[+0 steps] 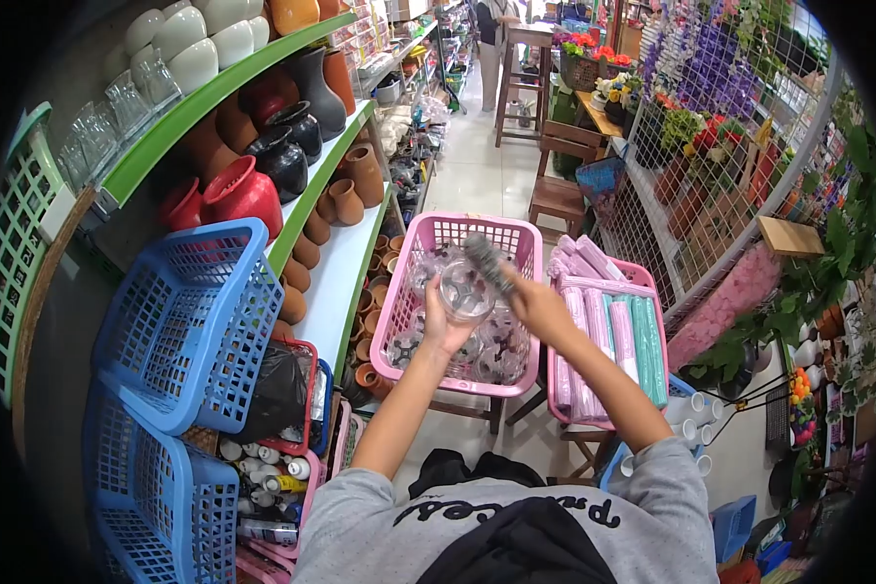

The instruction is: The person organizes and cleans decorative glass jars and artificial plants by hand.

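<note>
My left hand [444, 325] is closed around a clear, round container [467, 292], tilted with its mouth facing up toward me. In my right hand [538, 306] is a grey, bristly brush [484, 257], its head close over the container's far rim. Both hands are above a pink plastic basket [395, 343]. More clear containers with dark markings [501, 358] fill the basket below my hands.
Another pink basket [661, 321] on the right holds pink and green wrapped rolls [594, 331]. Blue baskets [180, 311] stack at the left, beside shelves with clay pots [346, 202] and red vases [242, 195]. A wooden chair [558, 175] and a person [492, 49] are farther ahead.
</note>
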`<state>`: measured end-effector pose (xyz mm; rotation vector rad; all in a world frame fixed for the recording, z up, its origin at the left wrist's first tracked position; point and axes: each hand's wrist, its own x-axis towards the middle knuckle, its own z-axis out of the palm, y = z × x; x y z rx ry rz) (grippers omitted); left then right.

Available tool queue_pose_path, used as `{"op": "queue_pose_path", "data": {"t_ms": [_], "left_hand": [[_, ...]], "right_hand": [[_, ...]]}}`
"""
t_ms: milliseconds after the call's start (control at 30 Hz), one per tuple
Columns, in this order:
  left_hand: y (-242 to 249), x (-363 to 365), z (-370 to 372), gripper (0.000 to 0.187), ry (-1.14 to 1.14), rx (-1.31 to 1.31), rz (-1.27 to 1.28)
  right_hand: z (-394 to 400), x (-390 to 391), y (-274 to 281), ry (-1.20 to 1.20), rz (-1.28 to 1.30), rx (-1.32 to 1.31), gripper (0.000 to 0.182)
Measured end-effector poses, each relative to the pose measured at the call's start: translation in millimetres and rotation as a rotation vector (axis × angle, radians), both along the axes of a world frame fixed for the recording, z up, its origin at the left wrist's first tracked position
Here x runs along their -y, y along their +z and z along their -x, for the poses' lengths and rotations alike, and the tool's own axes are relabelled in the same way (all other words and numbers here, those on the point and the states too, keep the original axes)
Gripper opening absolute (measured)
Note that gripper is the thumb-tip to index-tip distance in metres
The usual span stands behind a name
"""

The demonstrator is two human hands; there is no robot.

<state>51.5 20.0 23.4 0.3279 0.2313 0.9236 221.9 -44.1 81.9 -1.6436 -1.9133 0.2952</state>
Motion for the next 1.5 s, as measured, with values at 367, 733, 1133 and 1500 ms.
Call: {"op": "queue_pose_path", "data": {"t_ms": [367, 733, 1133, 1500], "left_hand": [[6, 6, 3, 0.055, -0.002, -0.029, -0.050], [19, 13, -5, 0.057, 0.037, -0.134, -0.006], [5, 8, 7, 0.044, 0.011, -0.322, -0.304], [-10, -1, 4, 0.041, 0.488, -0.980, -0.934]], "right_hand": [[-15, -10, -13, 0.010, -0.036, -0.050, 0.057], [3, 15, -2, 0.186, -0.150, -0.083, 0.061], [-11, 14, -9, 0.218, -0.239, -0.013, 0.058], [-9, 14, 15, 0.166, -0.006, 0.100, 0.054]]}}
